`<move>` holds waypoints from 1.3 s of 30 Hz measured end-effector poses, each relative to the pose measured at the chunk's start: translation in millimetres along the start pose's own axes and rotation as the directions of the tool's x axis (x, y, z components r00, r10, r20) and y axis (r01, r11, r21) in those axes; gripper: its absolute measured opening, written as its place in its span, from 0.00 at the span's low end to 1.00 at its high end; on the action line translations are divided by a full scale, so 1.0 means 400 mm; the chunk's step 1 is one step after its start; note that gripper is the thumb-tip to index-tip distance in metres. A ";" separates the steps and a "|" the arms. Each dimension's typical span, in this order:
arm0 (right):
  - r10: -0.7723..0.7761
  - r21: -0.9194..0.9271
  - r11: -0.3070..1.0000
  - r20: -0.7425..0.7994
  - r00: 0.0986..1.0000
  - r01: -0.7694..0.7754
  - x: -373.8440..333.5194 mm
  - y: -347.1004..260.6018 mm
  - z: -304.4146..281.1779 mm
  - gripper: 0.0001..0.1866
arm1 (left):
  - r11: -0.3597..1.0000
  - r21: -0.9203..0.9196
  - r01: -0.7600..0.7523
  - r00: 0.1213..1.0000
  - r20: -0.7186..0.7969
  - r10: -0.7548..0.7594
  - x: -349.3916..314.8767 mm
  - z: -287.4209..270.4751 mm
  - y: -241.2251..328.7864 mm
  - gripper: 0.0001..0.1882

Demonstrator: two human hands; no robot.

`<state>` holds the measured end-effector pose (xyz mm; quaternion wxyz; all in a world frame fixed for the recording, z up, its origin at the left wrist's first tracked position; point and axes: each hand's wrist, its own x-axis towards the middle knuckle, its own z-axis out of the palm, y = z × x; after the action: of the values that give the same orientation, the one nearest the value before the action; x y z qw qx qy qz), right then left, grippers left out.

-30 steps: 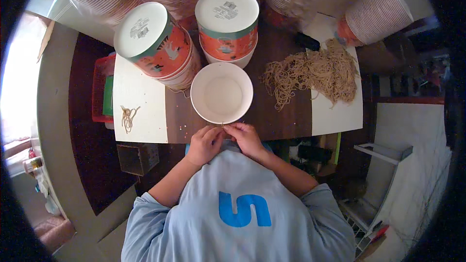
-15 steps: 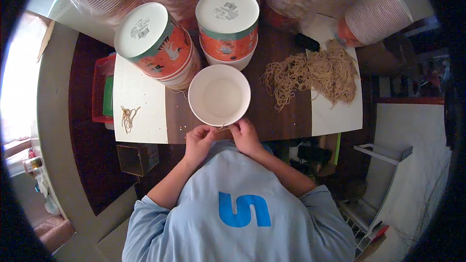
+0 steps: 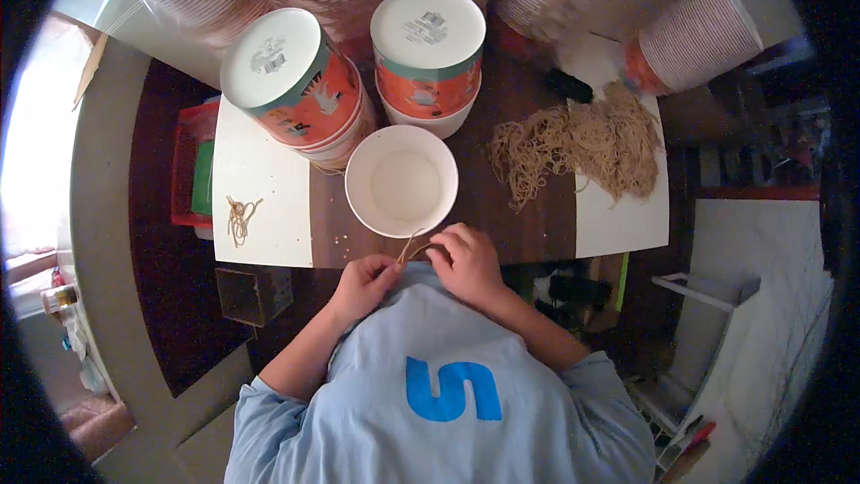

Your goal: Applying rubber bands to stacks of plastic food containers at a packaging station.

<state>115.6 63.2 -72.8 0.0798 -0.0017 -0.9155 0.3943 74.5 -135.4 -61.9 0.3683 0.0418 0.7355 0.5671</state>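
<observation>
Head cam: L hand (image 3: 367, 285) pinches thin cord (image 3: 403, 254), prob. to steady it, R hand (image 3: 468, 262) right by it, grip unclear, w/ white tub (image 3: 405, 186) just beyond both, cord pile (image 3: 573, 139) to their R, prob. for easy reach.

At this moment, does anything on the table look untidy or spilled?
Yes. Small pale specks lie scattered near the front edge of the table, as if spilled, and the tan cord heap on the right is tangled.
</observation>
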 end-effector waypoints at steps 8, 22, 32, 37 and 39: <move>-0.511 -0.011 0.860 0.004 0.860 0.511 0.043 0.003 0.022 0.13 | 0.940 0.265 -0.215 0.976 0.042 0.211 -0.027 0.001 0.092 0.09; -0.481 0.039 0.873 0.244 0.842 0.487 0.105 0.091 -0.151 0.04 | 0.967 0.052 -0.251 0.934 0.277 0.227 -0.096 -0.103 0.241 0.08; -0.165 -0.327 0.845 0.594 0.788 0.423 0.118 0.051 -0.316 0.28 | 0.988 0.157 0.000 0.982 0.186 -0.030 -0.040 -0.167 0.246 0.09; -0.181 0.564 0.824 0.358 0.916 -0.057 0.156 -0.105 -0.196 0.34 | 0.992 -0.026 -0.127 0.923 0.363 0.128 0.043 -0.069 0.279 0.11; -0.108 0.557 0.816 0.413 0.904 -0.157 0.161 -0.103 -0.149 0.30 | 0.986 -0.163 0.044 0.931 0.366 0.019 0.068 -0.039 0.303 0.12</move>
<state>63.2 82.0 6.4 -0.1305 0.0965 -0.7470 0.6447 2.4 -92.1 31.0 0.5048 0.1106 0.6036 0.6071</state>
